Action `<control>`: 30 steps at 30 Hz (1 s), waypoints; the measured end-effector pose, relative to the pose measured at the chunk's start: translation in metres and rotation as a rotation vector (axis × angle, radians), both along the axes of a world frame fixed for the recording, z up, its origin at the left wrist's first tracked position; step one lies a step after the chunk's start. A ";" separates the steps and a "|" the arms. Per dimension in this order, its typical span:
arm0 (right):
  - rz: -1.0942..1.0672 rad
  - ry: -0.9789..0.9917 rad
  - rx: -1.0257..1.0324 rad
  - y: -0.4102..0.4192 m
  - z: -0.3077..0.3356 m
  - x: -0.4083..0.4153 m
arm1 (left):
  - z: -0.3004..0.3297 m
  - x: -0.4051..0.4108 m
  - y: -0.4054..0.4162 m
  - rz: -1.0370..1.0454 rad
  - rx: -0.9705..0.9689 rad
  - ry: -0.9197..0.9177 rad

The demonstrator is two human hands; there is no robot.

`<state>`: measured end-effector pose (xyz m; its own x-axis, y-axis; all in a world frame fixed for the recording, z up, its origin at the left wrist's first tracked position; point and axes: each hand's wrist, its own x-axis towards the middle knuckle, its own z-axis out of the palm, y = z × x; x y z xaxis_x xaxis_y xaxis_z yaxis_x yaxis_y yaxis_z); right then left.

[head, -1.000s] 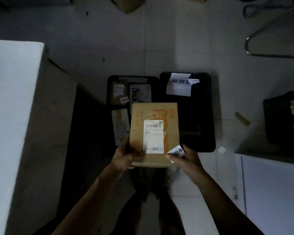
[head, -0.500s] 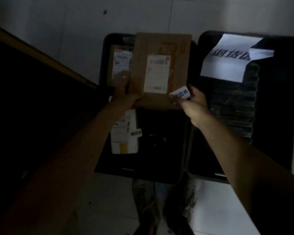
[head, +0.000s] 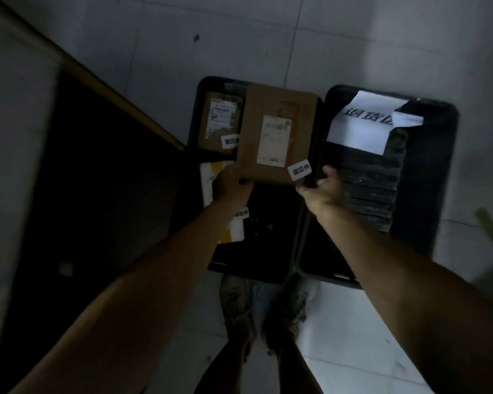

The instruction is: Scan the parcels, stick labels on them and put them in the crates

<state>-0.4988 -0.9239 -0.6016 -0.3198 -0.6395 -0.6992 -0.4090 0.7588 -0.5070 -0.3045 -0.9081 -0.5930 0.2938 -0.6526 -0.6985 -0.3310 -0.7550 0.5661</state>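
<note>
A brown cardboard parcel (head: 276,137) with a white shipping label hangs over the left black crate (head: 194,115). My left hand (head: 232,187) grips its near left corner. A small white sticker (head: 299,169) with black characters sits on the parcel's near right corner. My right hand (head: 320,186) is just right of that corner, fingers loose, off the sticker and holding nothing. In the same crate lie a brown parcel (head: 218,120) and a white parcel (head: 209,180), each with a similar sticker.
The right black crate (head: 444,155) stands beside the left one, with a white paper sign (head: 362,126) across its far end. A dark table edge (head: 120,100) runs along the left. My shoes (head: 236,308) stand on the tiled floor in front of the crates.
The sticker that my right hand pinched now sits on the parcel's corner, and that hand has come off it. My left hand still holds the parcel over the left crate.
</note>
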 end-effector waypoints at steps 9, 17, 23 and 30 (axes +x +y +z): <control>0.580 -0.057 0.144 0.094 0.284 0.015 | 0.292 -0.012 0.122 0.027 0.028 -0.005; 1.304 -0.036 -0.109 0.167 0.468 0.108 | 0.489 0.029 0.271 0.205 -0.065 -0.274; 1.757 -0.070 -0.318 0.282 0.546 0.190 | 0.570 0.054 0.451 0.626 -0.105 -0.419; 2.130 -0.245 -0.419 0.496 0.590 0.246 | 0.601 0.040 0.669 0.998 -0.071 -0.509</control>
